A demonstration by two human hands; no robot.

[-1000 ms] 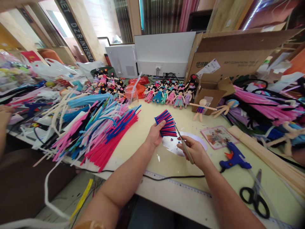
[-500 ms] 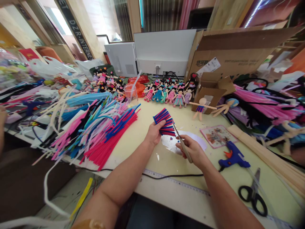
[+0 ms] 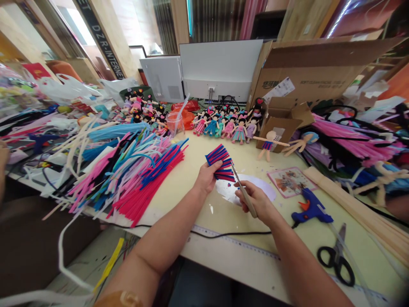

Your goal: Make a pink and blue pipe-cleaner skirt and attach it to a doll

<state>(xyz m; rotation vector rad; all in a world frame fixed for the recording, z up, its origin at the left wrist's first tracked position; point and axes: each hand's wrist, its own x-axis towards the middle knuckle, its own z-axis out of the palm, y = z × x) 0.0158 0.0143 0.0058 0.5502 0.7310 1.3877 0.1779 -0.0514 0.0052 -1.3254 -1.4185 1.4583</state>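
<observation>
My left hand (image 3: 208,175) grips a flat strip of red and blue pipe cleaners (image 3: 221,162) laid side by side, thumb on top. My right hand (image 3: 254,198) is closed around scissors (image 3: 245,197) with a beige handle. Their blades point up and away from me, along the right-hand edge of the strip. Small red and blue snippets (image 3: 229,185) lie below on a pale, whitish sheet (image 3: 255,187). Past the strip stands an unfinished pipe-cleaner doll (image 3: 268,145) with a red and blue striped body.
Loose pipe cleaners (image 3: 137,179) heap up on the left. Finished dolls (image 3: 228,125) line the back, before a monitor (image 3: 220,64) and cardboard boxes (image 3: 303,76). On the right lie a blue glue gun (image 3: 315,209), black-handled scissors (image 3: 337,258) and beige strips (image 3: 358,209). A black cable crosses the front.
Both hands stay almost where they were, with the scissors still at the strip's right edge. The view has shifted very slightly.
</observation>
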